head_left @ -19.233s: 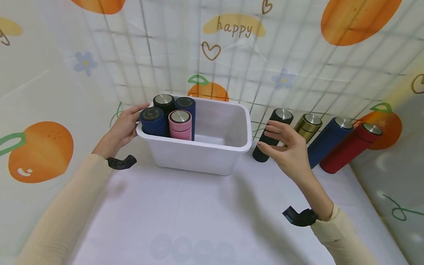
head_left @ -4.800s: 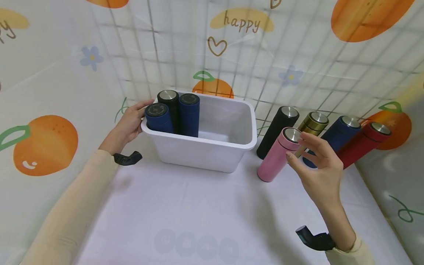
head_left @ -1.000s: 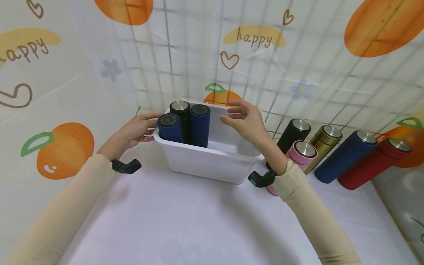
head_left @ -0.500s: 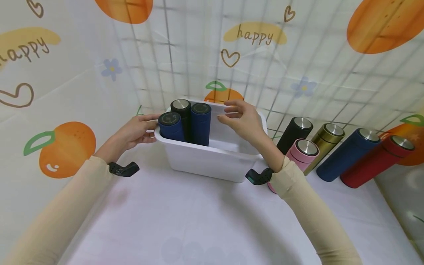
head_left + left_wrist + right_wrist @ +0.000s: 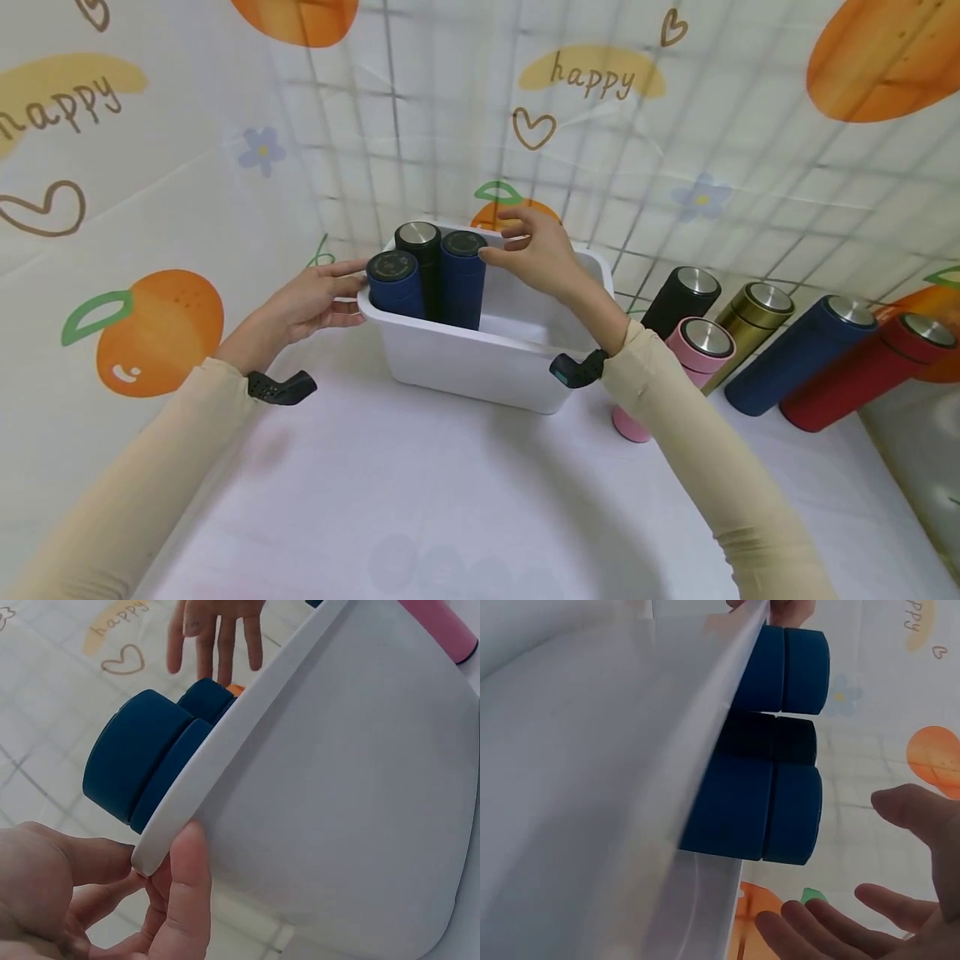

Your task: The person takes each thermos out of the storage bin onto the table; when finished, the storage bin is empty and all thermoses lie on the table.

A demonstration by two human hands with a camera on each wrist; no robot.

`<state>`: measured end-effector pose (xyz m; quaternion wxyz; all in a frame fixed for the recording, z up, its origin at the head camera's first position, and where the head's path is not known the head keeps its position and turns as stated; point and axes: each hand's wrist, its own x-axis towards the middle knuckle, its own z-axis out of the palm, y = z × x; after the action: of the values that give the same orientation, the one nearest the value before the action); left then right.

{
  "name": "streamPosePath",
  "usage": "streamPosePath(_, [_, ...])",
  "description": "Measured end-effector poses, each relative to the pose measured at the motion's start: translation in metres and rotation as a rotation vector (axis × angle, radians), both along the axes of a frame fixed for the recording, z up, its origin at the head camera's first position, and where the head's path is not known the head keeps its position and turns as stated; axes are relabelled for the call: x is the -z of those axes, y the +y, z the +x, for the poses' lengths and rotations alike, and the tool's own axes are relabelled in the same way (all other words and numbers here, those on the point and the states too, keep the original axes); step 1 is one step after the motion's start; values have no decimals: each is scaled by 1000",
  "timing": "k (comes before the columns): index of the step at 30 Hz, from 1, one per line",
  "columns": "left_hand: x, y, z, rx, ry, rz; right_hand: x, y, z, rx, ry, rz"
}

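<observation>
A white plastic bin holds three upright insulated bottles at its left end: a front navy bottle, a black bottle with a silver top, and another navy bottle on the right. My left hand holds the bin's left rim; in the left wrist view its fingertips meet the rim from both sides. Over the bin hangs my right hand, fingers spread and holding nothing, thumb close to the right navy bottle's cap. The right wrist view shows a gap between the right hand and that bottle.
Right of the bin stand a pink bottle, partly behind the right sleeve, a black bottle, a gold bottle, a blue bottle and a red bottle. Behind them rises a wire grid under a printed sheet.
The pink bottle, earlier in the bin, was set down among the bottles on the right. My right hand has since come left over the bin, closer to the right navy bottle. The left hand stays at the rim.
</observation>
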<state>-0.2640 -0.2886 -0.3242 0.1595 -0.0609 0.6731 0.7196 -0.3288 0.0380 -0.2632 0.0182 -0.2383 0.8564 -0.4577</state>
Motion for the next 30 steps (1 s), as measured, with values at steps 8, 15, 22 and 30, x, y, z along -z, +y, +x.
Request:
streamPosePath(8, [4,3,-4,-5,10,-8,3,-8,-10,-46,-55,38])
streamPosePath(15, [3,0,-2,-8,8,-2,4,-19,-15,-68,-84,50])
streamPosePath(22, [2,0,0,5,3,19,9,-27,-21,-89,-145,7])
streamPosePath(30, [2,1,0,-1,0,22,18,-33,-24,-86,-293,-83])
